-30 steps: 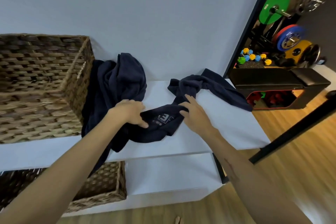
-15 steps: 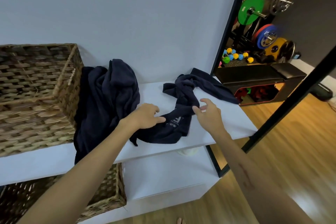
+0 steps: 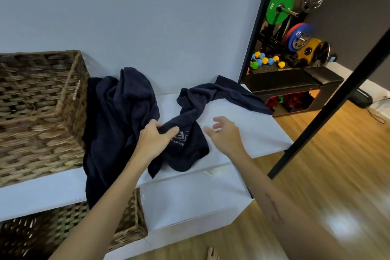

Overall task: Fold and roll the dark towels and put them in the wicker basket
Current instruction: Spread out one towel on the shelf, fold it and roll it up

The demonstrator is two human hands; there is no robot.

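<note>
Dark towel (image 3: 190,133) lies crumpled on white shelf (image 3: 242,133), now pinched by left hand (image 3: 155,139). Right hand (image 3: 224,135) lifted off since a second ago, fingers spread, empty. Folding not begun; wicker basket (image 3: 42,112) beside.

Bare shelf (image 3: 242,131) is left open to the right of the twisted towel (image 3: 190,145), where the right hand (image 3: 225,135) hovers. The left side is closed off by the basket (image 3: 40,112), with a second towel (image 3: 118,116) heaped against its wall. The back is blocked by the wall (image 3: 147,27).
</note>
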